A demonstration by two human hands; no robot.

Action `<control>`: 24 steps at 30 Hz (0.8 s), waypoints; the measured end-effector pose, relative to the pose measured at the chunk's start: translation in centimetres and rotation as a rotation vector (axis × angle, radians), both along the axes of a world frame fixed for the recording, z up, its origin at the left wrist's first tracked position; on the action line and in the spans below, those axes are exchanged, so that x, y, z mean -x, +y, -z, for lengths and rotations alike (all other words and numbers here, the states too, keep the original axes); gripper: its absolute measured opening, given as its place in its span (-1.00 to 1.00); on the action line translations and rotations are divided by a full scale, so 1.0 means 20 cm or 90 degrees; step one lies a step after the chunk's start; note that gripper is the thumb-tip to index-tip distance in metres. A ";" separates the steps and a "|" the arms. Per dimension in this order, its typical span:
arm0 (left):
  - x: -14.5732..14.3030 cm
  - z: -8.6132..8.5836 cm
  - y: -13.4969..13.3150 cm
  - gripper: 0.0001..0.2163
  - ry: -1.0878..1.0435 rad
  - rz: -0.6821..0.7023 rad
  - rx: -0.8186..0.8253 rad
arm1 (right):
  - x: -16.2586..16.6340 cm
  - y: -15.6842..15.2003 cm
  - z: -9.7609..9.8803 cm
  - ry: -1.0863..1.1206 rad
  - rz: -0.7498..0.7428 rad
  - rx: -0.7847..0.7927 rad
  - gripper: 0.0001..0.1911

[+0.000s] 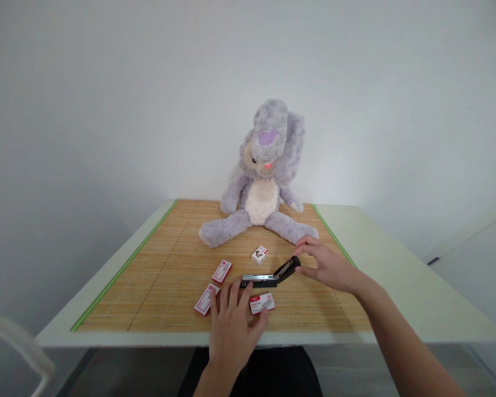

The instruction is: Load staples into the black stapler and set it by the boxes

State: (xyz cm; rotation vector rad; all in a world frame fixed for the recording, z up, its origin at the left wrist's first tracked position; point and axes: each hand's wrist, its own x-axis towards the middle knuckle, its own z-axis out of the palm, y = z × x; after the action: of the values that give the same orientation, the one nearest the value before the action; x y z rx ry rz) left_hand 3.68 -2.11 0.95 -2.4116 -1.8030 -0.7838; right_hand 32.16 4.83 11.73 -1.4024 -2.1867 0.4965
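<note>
A black stapler [261,283] lies on the bamboo mat [169,275], its top arm swung back to the right so that the metal staple channel shows. My right hand [328,266] pinches the end of that raised arm between thumb and fingers. With fingers stretched out, my left hand [233,322] rests at the left end of the stapler, fingertips at its base. Below the stapler, near my left thumb, is a red and white staple box [262,303]. Another small box [207,299] lies beside my left fingers, and a similar box [222,271] is just above it.
A small white box [259,255] with a dark picture stands behind the stapler. At the back, a grey plush rabbit [262,201] sits against the wall, legs spread over the mat. The white table [391,275] extends past the mat's green edges. A pale curved object [19,336] shows at lower left.
</note>
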 end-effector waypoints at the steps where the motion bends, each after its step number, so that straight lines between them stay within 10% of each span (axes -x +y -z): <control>1: 0.00 0.00 0.00 -0.48 -0.001 -0.001 -0.001 | -0.06 -0.01 0.03 0.001 0.009 0.008 -0.73; 9: 0.00 0.00 0.01 -0.46 -0.004 0.006 -0.004 | -0.22 -0.09 0.34 0.080 0.119 0.113 -0.72; 17: 0.06 0.07 -0.03 -0.65 -0.103 0.026 -0.012 | -0.09 -0.32 0.39 0.324 0.312 0.041 -0.50; 24: 0.11 0.00 0.06 -0.72 -0.113 0.147 0.154 | 0.37 -0.50 0.47 0.652 0.246 0.448 -0.38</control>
State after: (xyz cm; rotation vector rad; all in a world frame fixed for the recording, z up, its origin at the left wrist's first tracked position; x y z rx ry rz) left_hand 1.55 -0.97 0.89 -2.8285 -1.7938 -0.8673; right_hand 24.74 -5.23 2.31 -1.3573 -0.9136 1.5087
